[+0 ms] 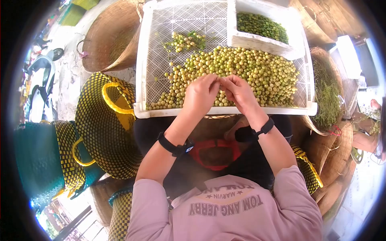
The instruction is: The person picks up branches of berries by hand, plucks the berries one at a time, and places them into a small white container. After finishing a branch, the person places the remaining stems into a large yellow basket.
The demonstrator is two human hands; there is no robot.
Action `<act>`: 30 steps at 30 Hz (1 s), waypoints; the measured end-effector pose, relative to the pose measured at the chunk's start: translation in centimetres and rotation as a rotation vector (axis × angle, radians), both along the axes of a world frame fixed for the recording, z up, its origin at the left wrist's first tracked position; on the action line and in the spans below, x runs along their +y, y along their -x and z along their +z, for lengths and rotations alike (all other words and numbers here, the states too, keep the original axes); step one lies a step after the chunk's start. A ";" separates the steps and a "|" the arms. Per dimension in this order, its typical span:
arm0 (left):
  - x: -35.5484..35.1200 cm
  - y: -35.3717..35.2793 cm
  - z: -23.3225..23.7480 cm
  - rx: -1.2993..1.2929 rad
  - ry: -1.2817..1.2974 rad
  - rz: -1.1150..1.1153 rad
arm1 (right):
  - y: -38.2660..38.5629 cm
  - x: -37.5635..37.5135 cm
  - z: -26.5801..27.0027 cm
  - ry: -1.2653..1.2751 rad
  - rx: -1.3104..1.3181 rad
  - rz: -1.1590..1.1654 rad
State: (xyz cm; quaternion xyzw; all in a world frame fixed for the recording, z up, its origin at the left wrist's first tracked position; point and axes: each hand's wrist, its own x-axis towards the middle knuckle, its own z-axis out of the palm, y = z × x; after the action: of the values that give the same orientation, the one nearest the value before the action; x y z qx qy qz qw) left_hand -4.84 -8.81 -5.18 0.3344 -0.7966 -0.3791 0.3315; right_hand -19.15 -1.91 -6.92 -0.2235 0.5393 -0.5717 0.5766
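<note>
My left hand and my right hand meet fingertip to fingertip over the near half of a white mesh tray. Both are closed in a pinch, and whatever lies between the fingers is too small or hidden to make out. Below and around them spreads a heap of small round yellow-green fruits. Further back on the mesh lies a bunch of fruits still on green stems. In the tray's far right corner stands a white foam box holding darker green fruits.
To the left stand a black-and-yellow woven basket with yellow handles and a brown wicker basket. At the right, another wicker basket holds green stems. A teal basket is far left. Another person's arm shows at the right edge.
</note>
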 end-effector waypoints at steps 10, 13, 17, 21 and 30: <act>-1.2 -8.5 1.7 -0.021 -0.005 0.354 | 0.4 -0.5 0.3 0.071 0.397 0.103; -1.5 -16.8 3.6 -0.125 0.103 0.603 | 1.3 -1.8 0.5 0.266 1.298 0.067; -2.3 -28.3 -0.1 -0.409 0.221 0.784 | -0.5 -5.6 1.0 0.314 1.586 0.146; -2.8 -34.0 -4.9 -1.024 0.048 0.974 | -3.1 -9.8 -1.8 0.344 1.709 0.231; -5.6 -17.1 4.0 -0.390 0.045 0.471 | -4.1 -12.9 -3.7 0.299 1.852 0.268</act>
State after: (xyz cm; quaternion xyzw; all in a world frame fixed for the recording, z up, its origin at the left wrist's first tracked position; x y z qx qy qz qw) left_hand 12.29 -14.42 -1.14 0.5691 -0.7539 -0.2026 0.2583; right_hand -15.04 -14.84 -10.62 -0.7200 0.6733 -0.1592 -0.0545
